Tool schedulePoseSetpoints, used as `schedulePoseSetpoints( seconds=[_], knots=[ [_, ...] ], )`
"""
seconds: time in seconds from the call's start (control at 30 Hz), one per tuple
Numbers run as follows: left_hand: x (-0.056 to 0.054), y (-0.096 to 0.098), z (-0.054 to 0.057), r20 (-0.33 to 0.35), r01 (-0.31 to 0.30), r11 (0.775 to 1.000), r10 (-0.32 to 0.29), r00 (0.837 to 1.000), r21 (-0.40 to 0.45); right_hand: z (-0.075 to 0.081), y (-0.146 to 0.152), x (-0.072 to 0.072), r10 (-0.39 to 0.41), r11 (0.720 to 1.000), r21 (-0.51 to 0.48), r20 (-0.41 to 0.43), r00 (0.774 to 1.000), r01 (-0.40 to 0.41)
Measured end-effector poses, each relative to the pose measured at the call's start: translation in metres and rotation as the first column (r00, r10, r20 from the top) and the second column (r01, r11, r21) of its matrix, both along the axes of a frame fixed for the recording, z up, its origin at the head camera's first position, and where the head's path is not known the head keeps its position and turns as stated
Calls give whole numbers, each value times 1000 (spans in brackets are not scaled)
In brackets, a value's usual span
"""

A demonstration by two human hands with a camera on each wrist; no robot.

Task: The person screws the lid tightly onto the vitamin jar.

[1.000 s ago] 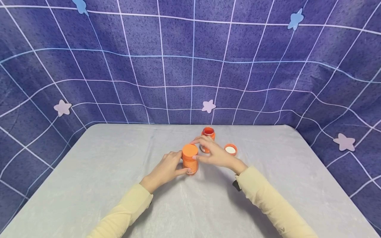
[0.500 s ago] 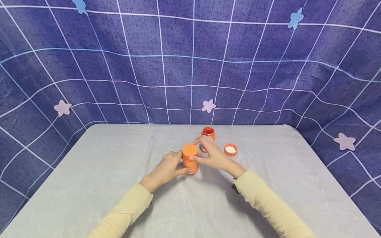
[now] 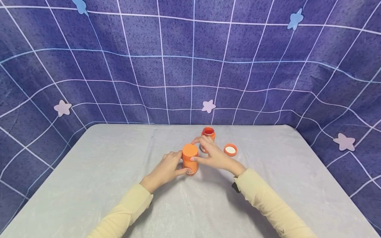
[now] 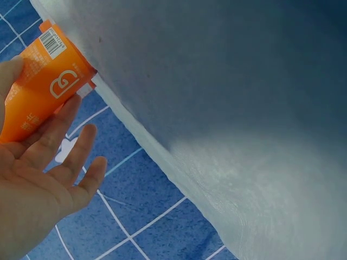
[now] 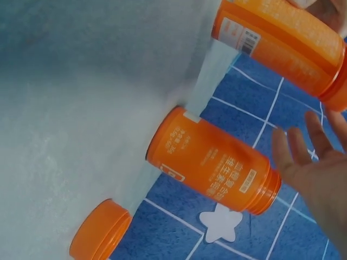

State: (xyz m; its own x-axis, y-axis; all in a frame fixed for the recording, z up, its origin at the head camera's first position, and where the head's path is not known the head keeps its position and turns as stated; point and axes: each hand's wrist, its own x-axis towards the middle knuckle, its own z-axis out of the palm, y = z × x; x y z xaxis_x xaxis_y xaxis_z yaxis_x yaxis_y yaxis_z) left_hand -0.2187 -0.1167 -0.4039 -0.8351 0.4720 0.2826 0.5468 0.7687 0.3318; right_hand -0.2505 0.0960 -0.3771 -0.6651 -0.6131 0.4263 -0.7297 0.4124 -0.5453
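Note:
An orange supplement bottle (image 3: 190,165) stands upright on the table, its wide orange cap (image 3: 190,150) on top. My left hand (image 3: 166,167) grips the bottle's body from the left, thumb at the front; the left wrist view shows the label (image 4: 53,43) with a barcode. My right hand (image 3: 213,156) holds the cap from the right, thumb on the near side and a finger at the far side. Just behind that hand is a second orange bottle (image 3: 208,133), uncapped, its mouth facing up. In the right wrist view this open bottle (image 5: 211,160) shows its threaded neck.
A loose orange cap (image 3: 230,149) with a white liner lies inside-up, right of the open bottle. Pale grey cloth covers the table (image 3: 98,172). Behind the table hangs a blue curtain (image 3: 178,72) with a grid pattern and stars.
My right thumb and fingers have shifted slightly around the cap, and the right wrist has moved a little to the left. The left hand and the bottle keep their place.

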Motion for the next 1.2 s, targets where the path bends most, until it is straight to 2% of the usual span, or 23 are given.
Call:
schedulePoseSetpoints(
  seconds=[0.17,0.3,0.63,0.9,1.2],
  knots=[
    [0,-1,-1,27,-4,1000,3,1000,11,1,5,-6,62,998,25,111,992,-65],
    [-1,-1,-2,42,-2,1000,1,999,15,1,7,-9,115,993,16,160,980,-119],
    [-1,-1,-3,34,0,1000,-1,999,16,4,7,-11,173,984,10,156,973,-176],
    [-1,-1,-3,17,3,1000,-3,1000,8,4,5,-8,121,992,17,127,984,-125],
    [-1,-1,-1,15,2,1000,-2,1000,4,3,-3,0,-25,1000,9,94,995,24]
  ],
)
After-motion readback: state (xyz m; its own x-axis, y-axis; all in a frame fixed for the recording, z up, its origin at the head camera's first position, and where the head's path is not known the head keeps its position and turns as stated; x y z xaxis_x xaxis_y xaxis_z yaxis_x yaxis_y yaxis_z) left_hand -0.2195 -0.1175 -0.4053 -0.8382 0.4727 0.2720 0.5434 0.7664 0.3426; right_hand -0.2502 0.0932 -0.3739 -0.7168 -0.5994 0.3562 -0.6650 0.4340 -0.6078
